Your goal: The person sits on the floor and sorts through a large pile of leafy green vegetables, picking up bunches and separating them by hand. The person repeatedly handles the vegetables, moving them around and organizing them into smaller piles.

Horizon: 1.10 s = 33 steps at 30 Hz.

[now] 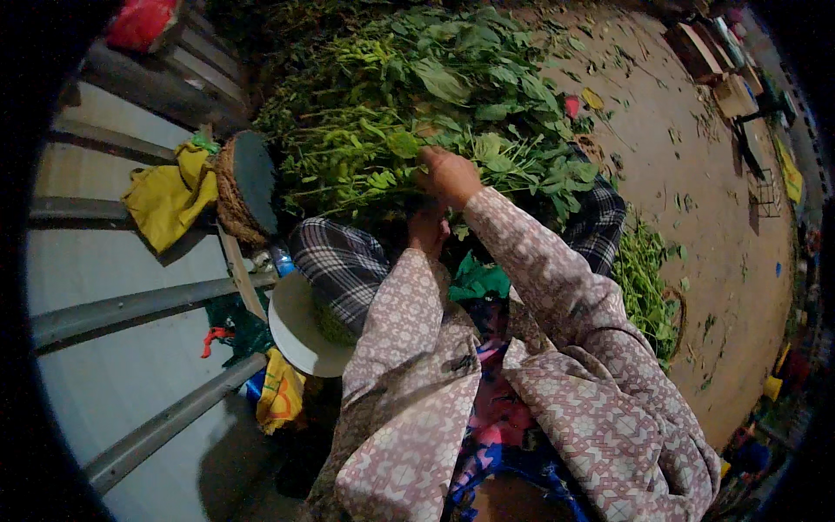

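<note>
A big heap of leafy bean plants (383,104) with green pods lies in front of me and over my knees. My right hand (452,177) is at the near edge of this heap, its fingers curled together among the stems and pods; what they pinch is hidden. Just below it, my left hand (426,230) reaches up close to the right wrist, with its fingers mostly covered by the right hand and in shadow. A white bowl (291,335) with small green pieces in it stands beside my left knee.
At the left are a round stool (252,187) with a woven side and a yellow cloth (174,196) against a ribbed metal wall (104,313). More green plants (644,291) lie by my right side. Scattered leaves dot the brown floor (731,296); boxes (704,52) stand far right.
</note>
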Motion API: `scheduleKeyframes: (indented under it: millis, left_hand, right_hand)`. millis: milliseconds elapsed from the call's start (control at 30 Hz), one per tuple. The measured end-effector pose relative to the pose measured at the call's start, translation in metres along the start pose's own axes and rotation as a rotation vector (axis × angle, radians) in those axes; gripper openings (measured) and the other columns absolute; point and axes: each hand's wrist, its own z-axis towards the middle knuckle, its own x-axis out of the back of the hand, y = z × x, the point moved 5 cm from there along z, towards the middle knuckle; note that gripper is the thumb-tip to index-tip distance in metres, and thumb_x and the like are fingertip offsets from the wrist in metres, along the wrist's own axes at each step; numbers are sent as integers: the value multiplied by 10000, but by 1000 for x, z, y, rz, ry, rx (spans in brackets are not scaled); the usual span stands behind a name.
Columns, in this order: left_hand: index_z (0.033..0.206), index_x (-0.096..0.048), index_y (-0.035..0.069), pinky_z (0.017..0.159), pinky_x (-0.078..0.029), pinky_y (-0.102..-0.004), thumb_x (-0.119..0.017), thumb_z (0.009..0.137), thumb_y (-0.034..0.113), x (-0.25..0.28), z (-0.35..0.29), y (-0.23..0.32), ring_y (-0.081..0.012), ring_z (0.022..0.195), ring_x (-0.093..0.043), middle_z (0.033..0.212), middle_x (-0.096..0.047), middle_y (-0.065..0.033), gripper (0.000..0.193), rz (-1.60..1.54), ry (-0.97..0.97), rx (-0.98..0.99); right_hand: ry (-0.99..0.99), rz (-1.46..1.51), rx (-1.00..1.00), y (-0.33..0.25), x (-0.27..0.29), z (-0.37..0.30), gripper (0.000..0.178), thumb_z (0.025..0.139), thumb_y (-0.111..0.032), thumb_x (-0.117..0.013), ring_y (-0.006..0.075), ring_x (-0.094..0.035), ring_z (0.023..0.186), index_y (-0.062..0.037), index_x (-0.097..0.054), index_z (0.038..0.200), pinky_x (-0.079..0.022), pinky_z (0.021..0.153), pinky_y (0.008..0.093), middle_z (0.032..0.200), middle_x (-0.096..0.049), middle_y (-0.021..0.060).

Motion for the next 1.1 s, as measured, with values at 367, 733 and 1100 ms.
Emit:
scheduleKeyframes:
  millis: [367, 733, 1100]
  left_hand:
    - [806, -558, 123, 323, -265, -216, -498, 892, 351, -38, -49, 62, -82, 378, -387, 548, -474, 34, 251, -809, 34, 225]
    - [925, -616, 117, 381, -304, -174, -607, 836, 333, -52, -55, 61, -43, 497, -485, 656, -522, 55, 234, -781, 4, 366]
    - [798, -583, 109, 395, -242, -192, -603, 839, 257, -35, -53, 102, -35, 477, -367, 632, -451, 64, 155, -339, -107, 135]
  right_hand:
    - [-7, 458, -132, 41, 9, -25, 331, 754, -145, -649, 304, -588, 833, -8, -512, 1022, -472, 736, 377, 891, -610, 173]
    - [50, 687, -173, 28, 10, -95, 175, 822, -109, -590, 162, -552, 731, -6, -492, 923, -456, 646, 297, 815, -572, 107]
    - [-203, 849, -267, 34, -5, -103, 306, 949, -277, -380, 156, -539, 634, 13, -476, 954, -452, 580, 297, 708, -539, 78]
